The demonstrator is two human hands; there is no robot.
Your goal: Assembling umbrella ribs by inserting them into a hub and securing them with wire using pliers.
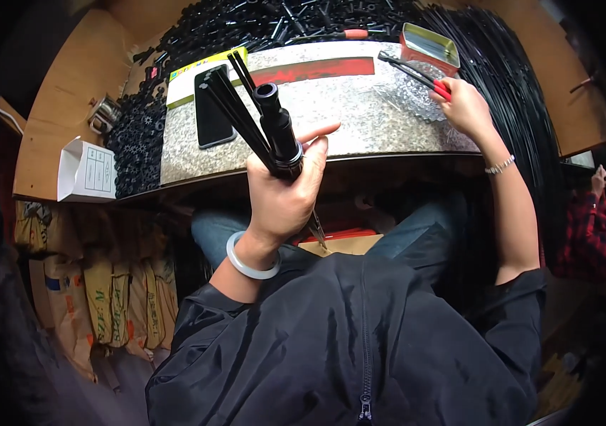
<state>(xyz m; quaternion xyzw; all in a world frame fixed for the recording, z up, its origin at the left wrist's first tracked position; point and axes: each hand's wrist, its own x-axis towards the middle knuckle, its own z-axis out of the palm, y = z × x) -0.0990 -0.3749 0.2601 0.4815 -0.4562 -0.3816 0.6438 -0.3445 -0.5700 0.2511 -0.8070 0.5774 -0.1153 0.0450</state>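
My left hand (285,195) is raised in front of the table edge, closed around a black stepped tube (274,124) with a hollow round top. Slim black ribs (232,106) fan out from the same grip toward the upper left; together they look like umbrella frame parts. Its index finger points out to the right. Over the right side of the table, my right hand (465,106) is closed on the red handles of pliers (414,74), whose dark jaws point left. Below the pliers lies a tangle of thin shiny wire (417,99).
A phone (212,117) lies on the speckled tabletop (360,113), near a red-stained strip (314,69) and an open tin (429,48). Black parts (246,25) heap behind; long black rods (512,85) are stacked right. A white box (87,170) stands left. Another person's checked sleeve (591,227) shows far right.
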